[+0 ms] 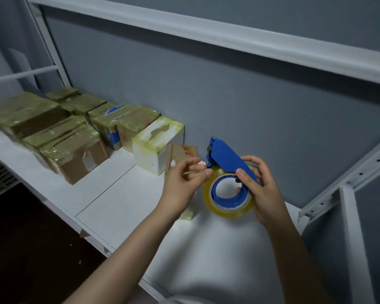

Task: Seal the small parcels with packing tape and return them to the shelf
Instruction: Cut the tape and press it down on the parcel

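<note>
Parcels (75,154) crowd the shelf (119,194) beside the held tape dispenser (226,159).

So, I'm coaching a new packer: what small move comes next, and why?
Probably pull a length off the roll: the left hand pinches at its edge, the right hand grips the dispenser, and the parcel lies just below.
</note>
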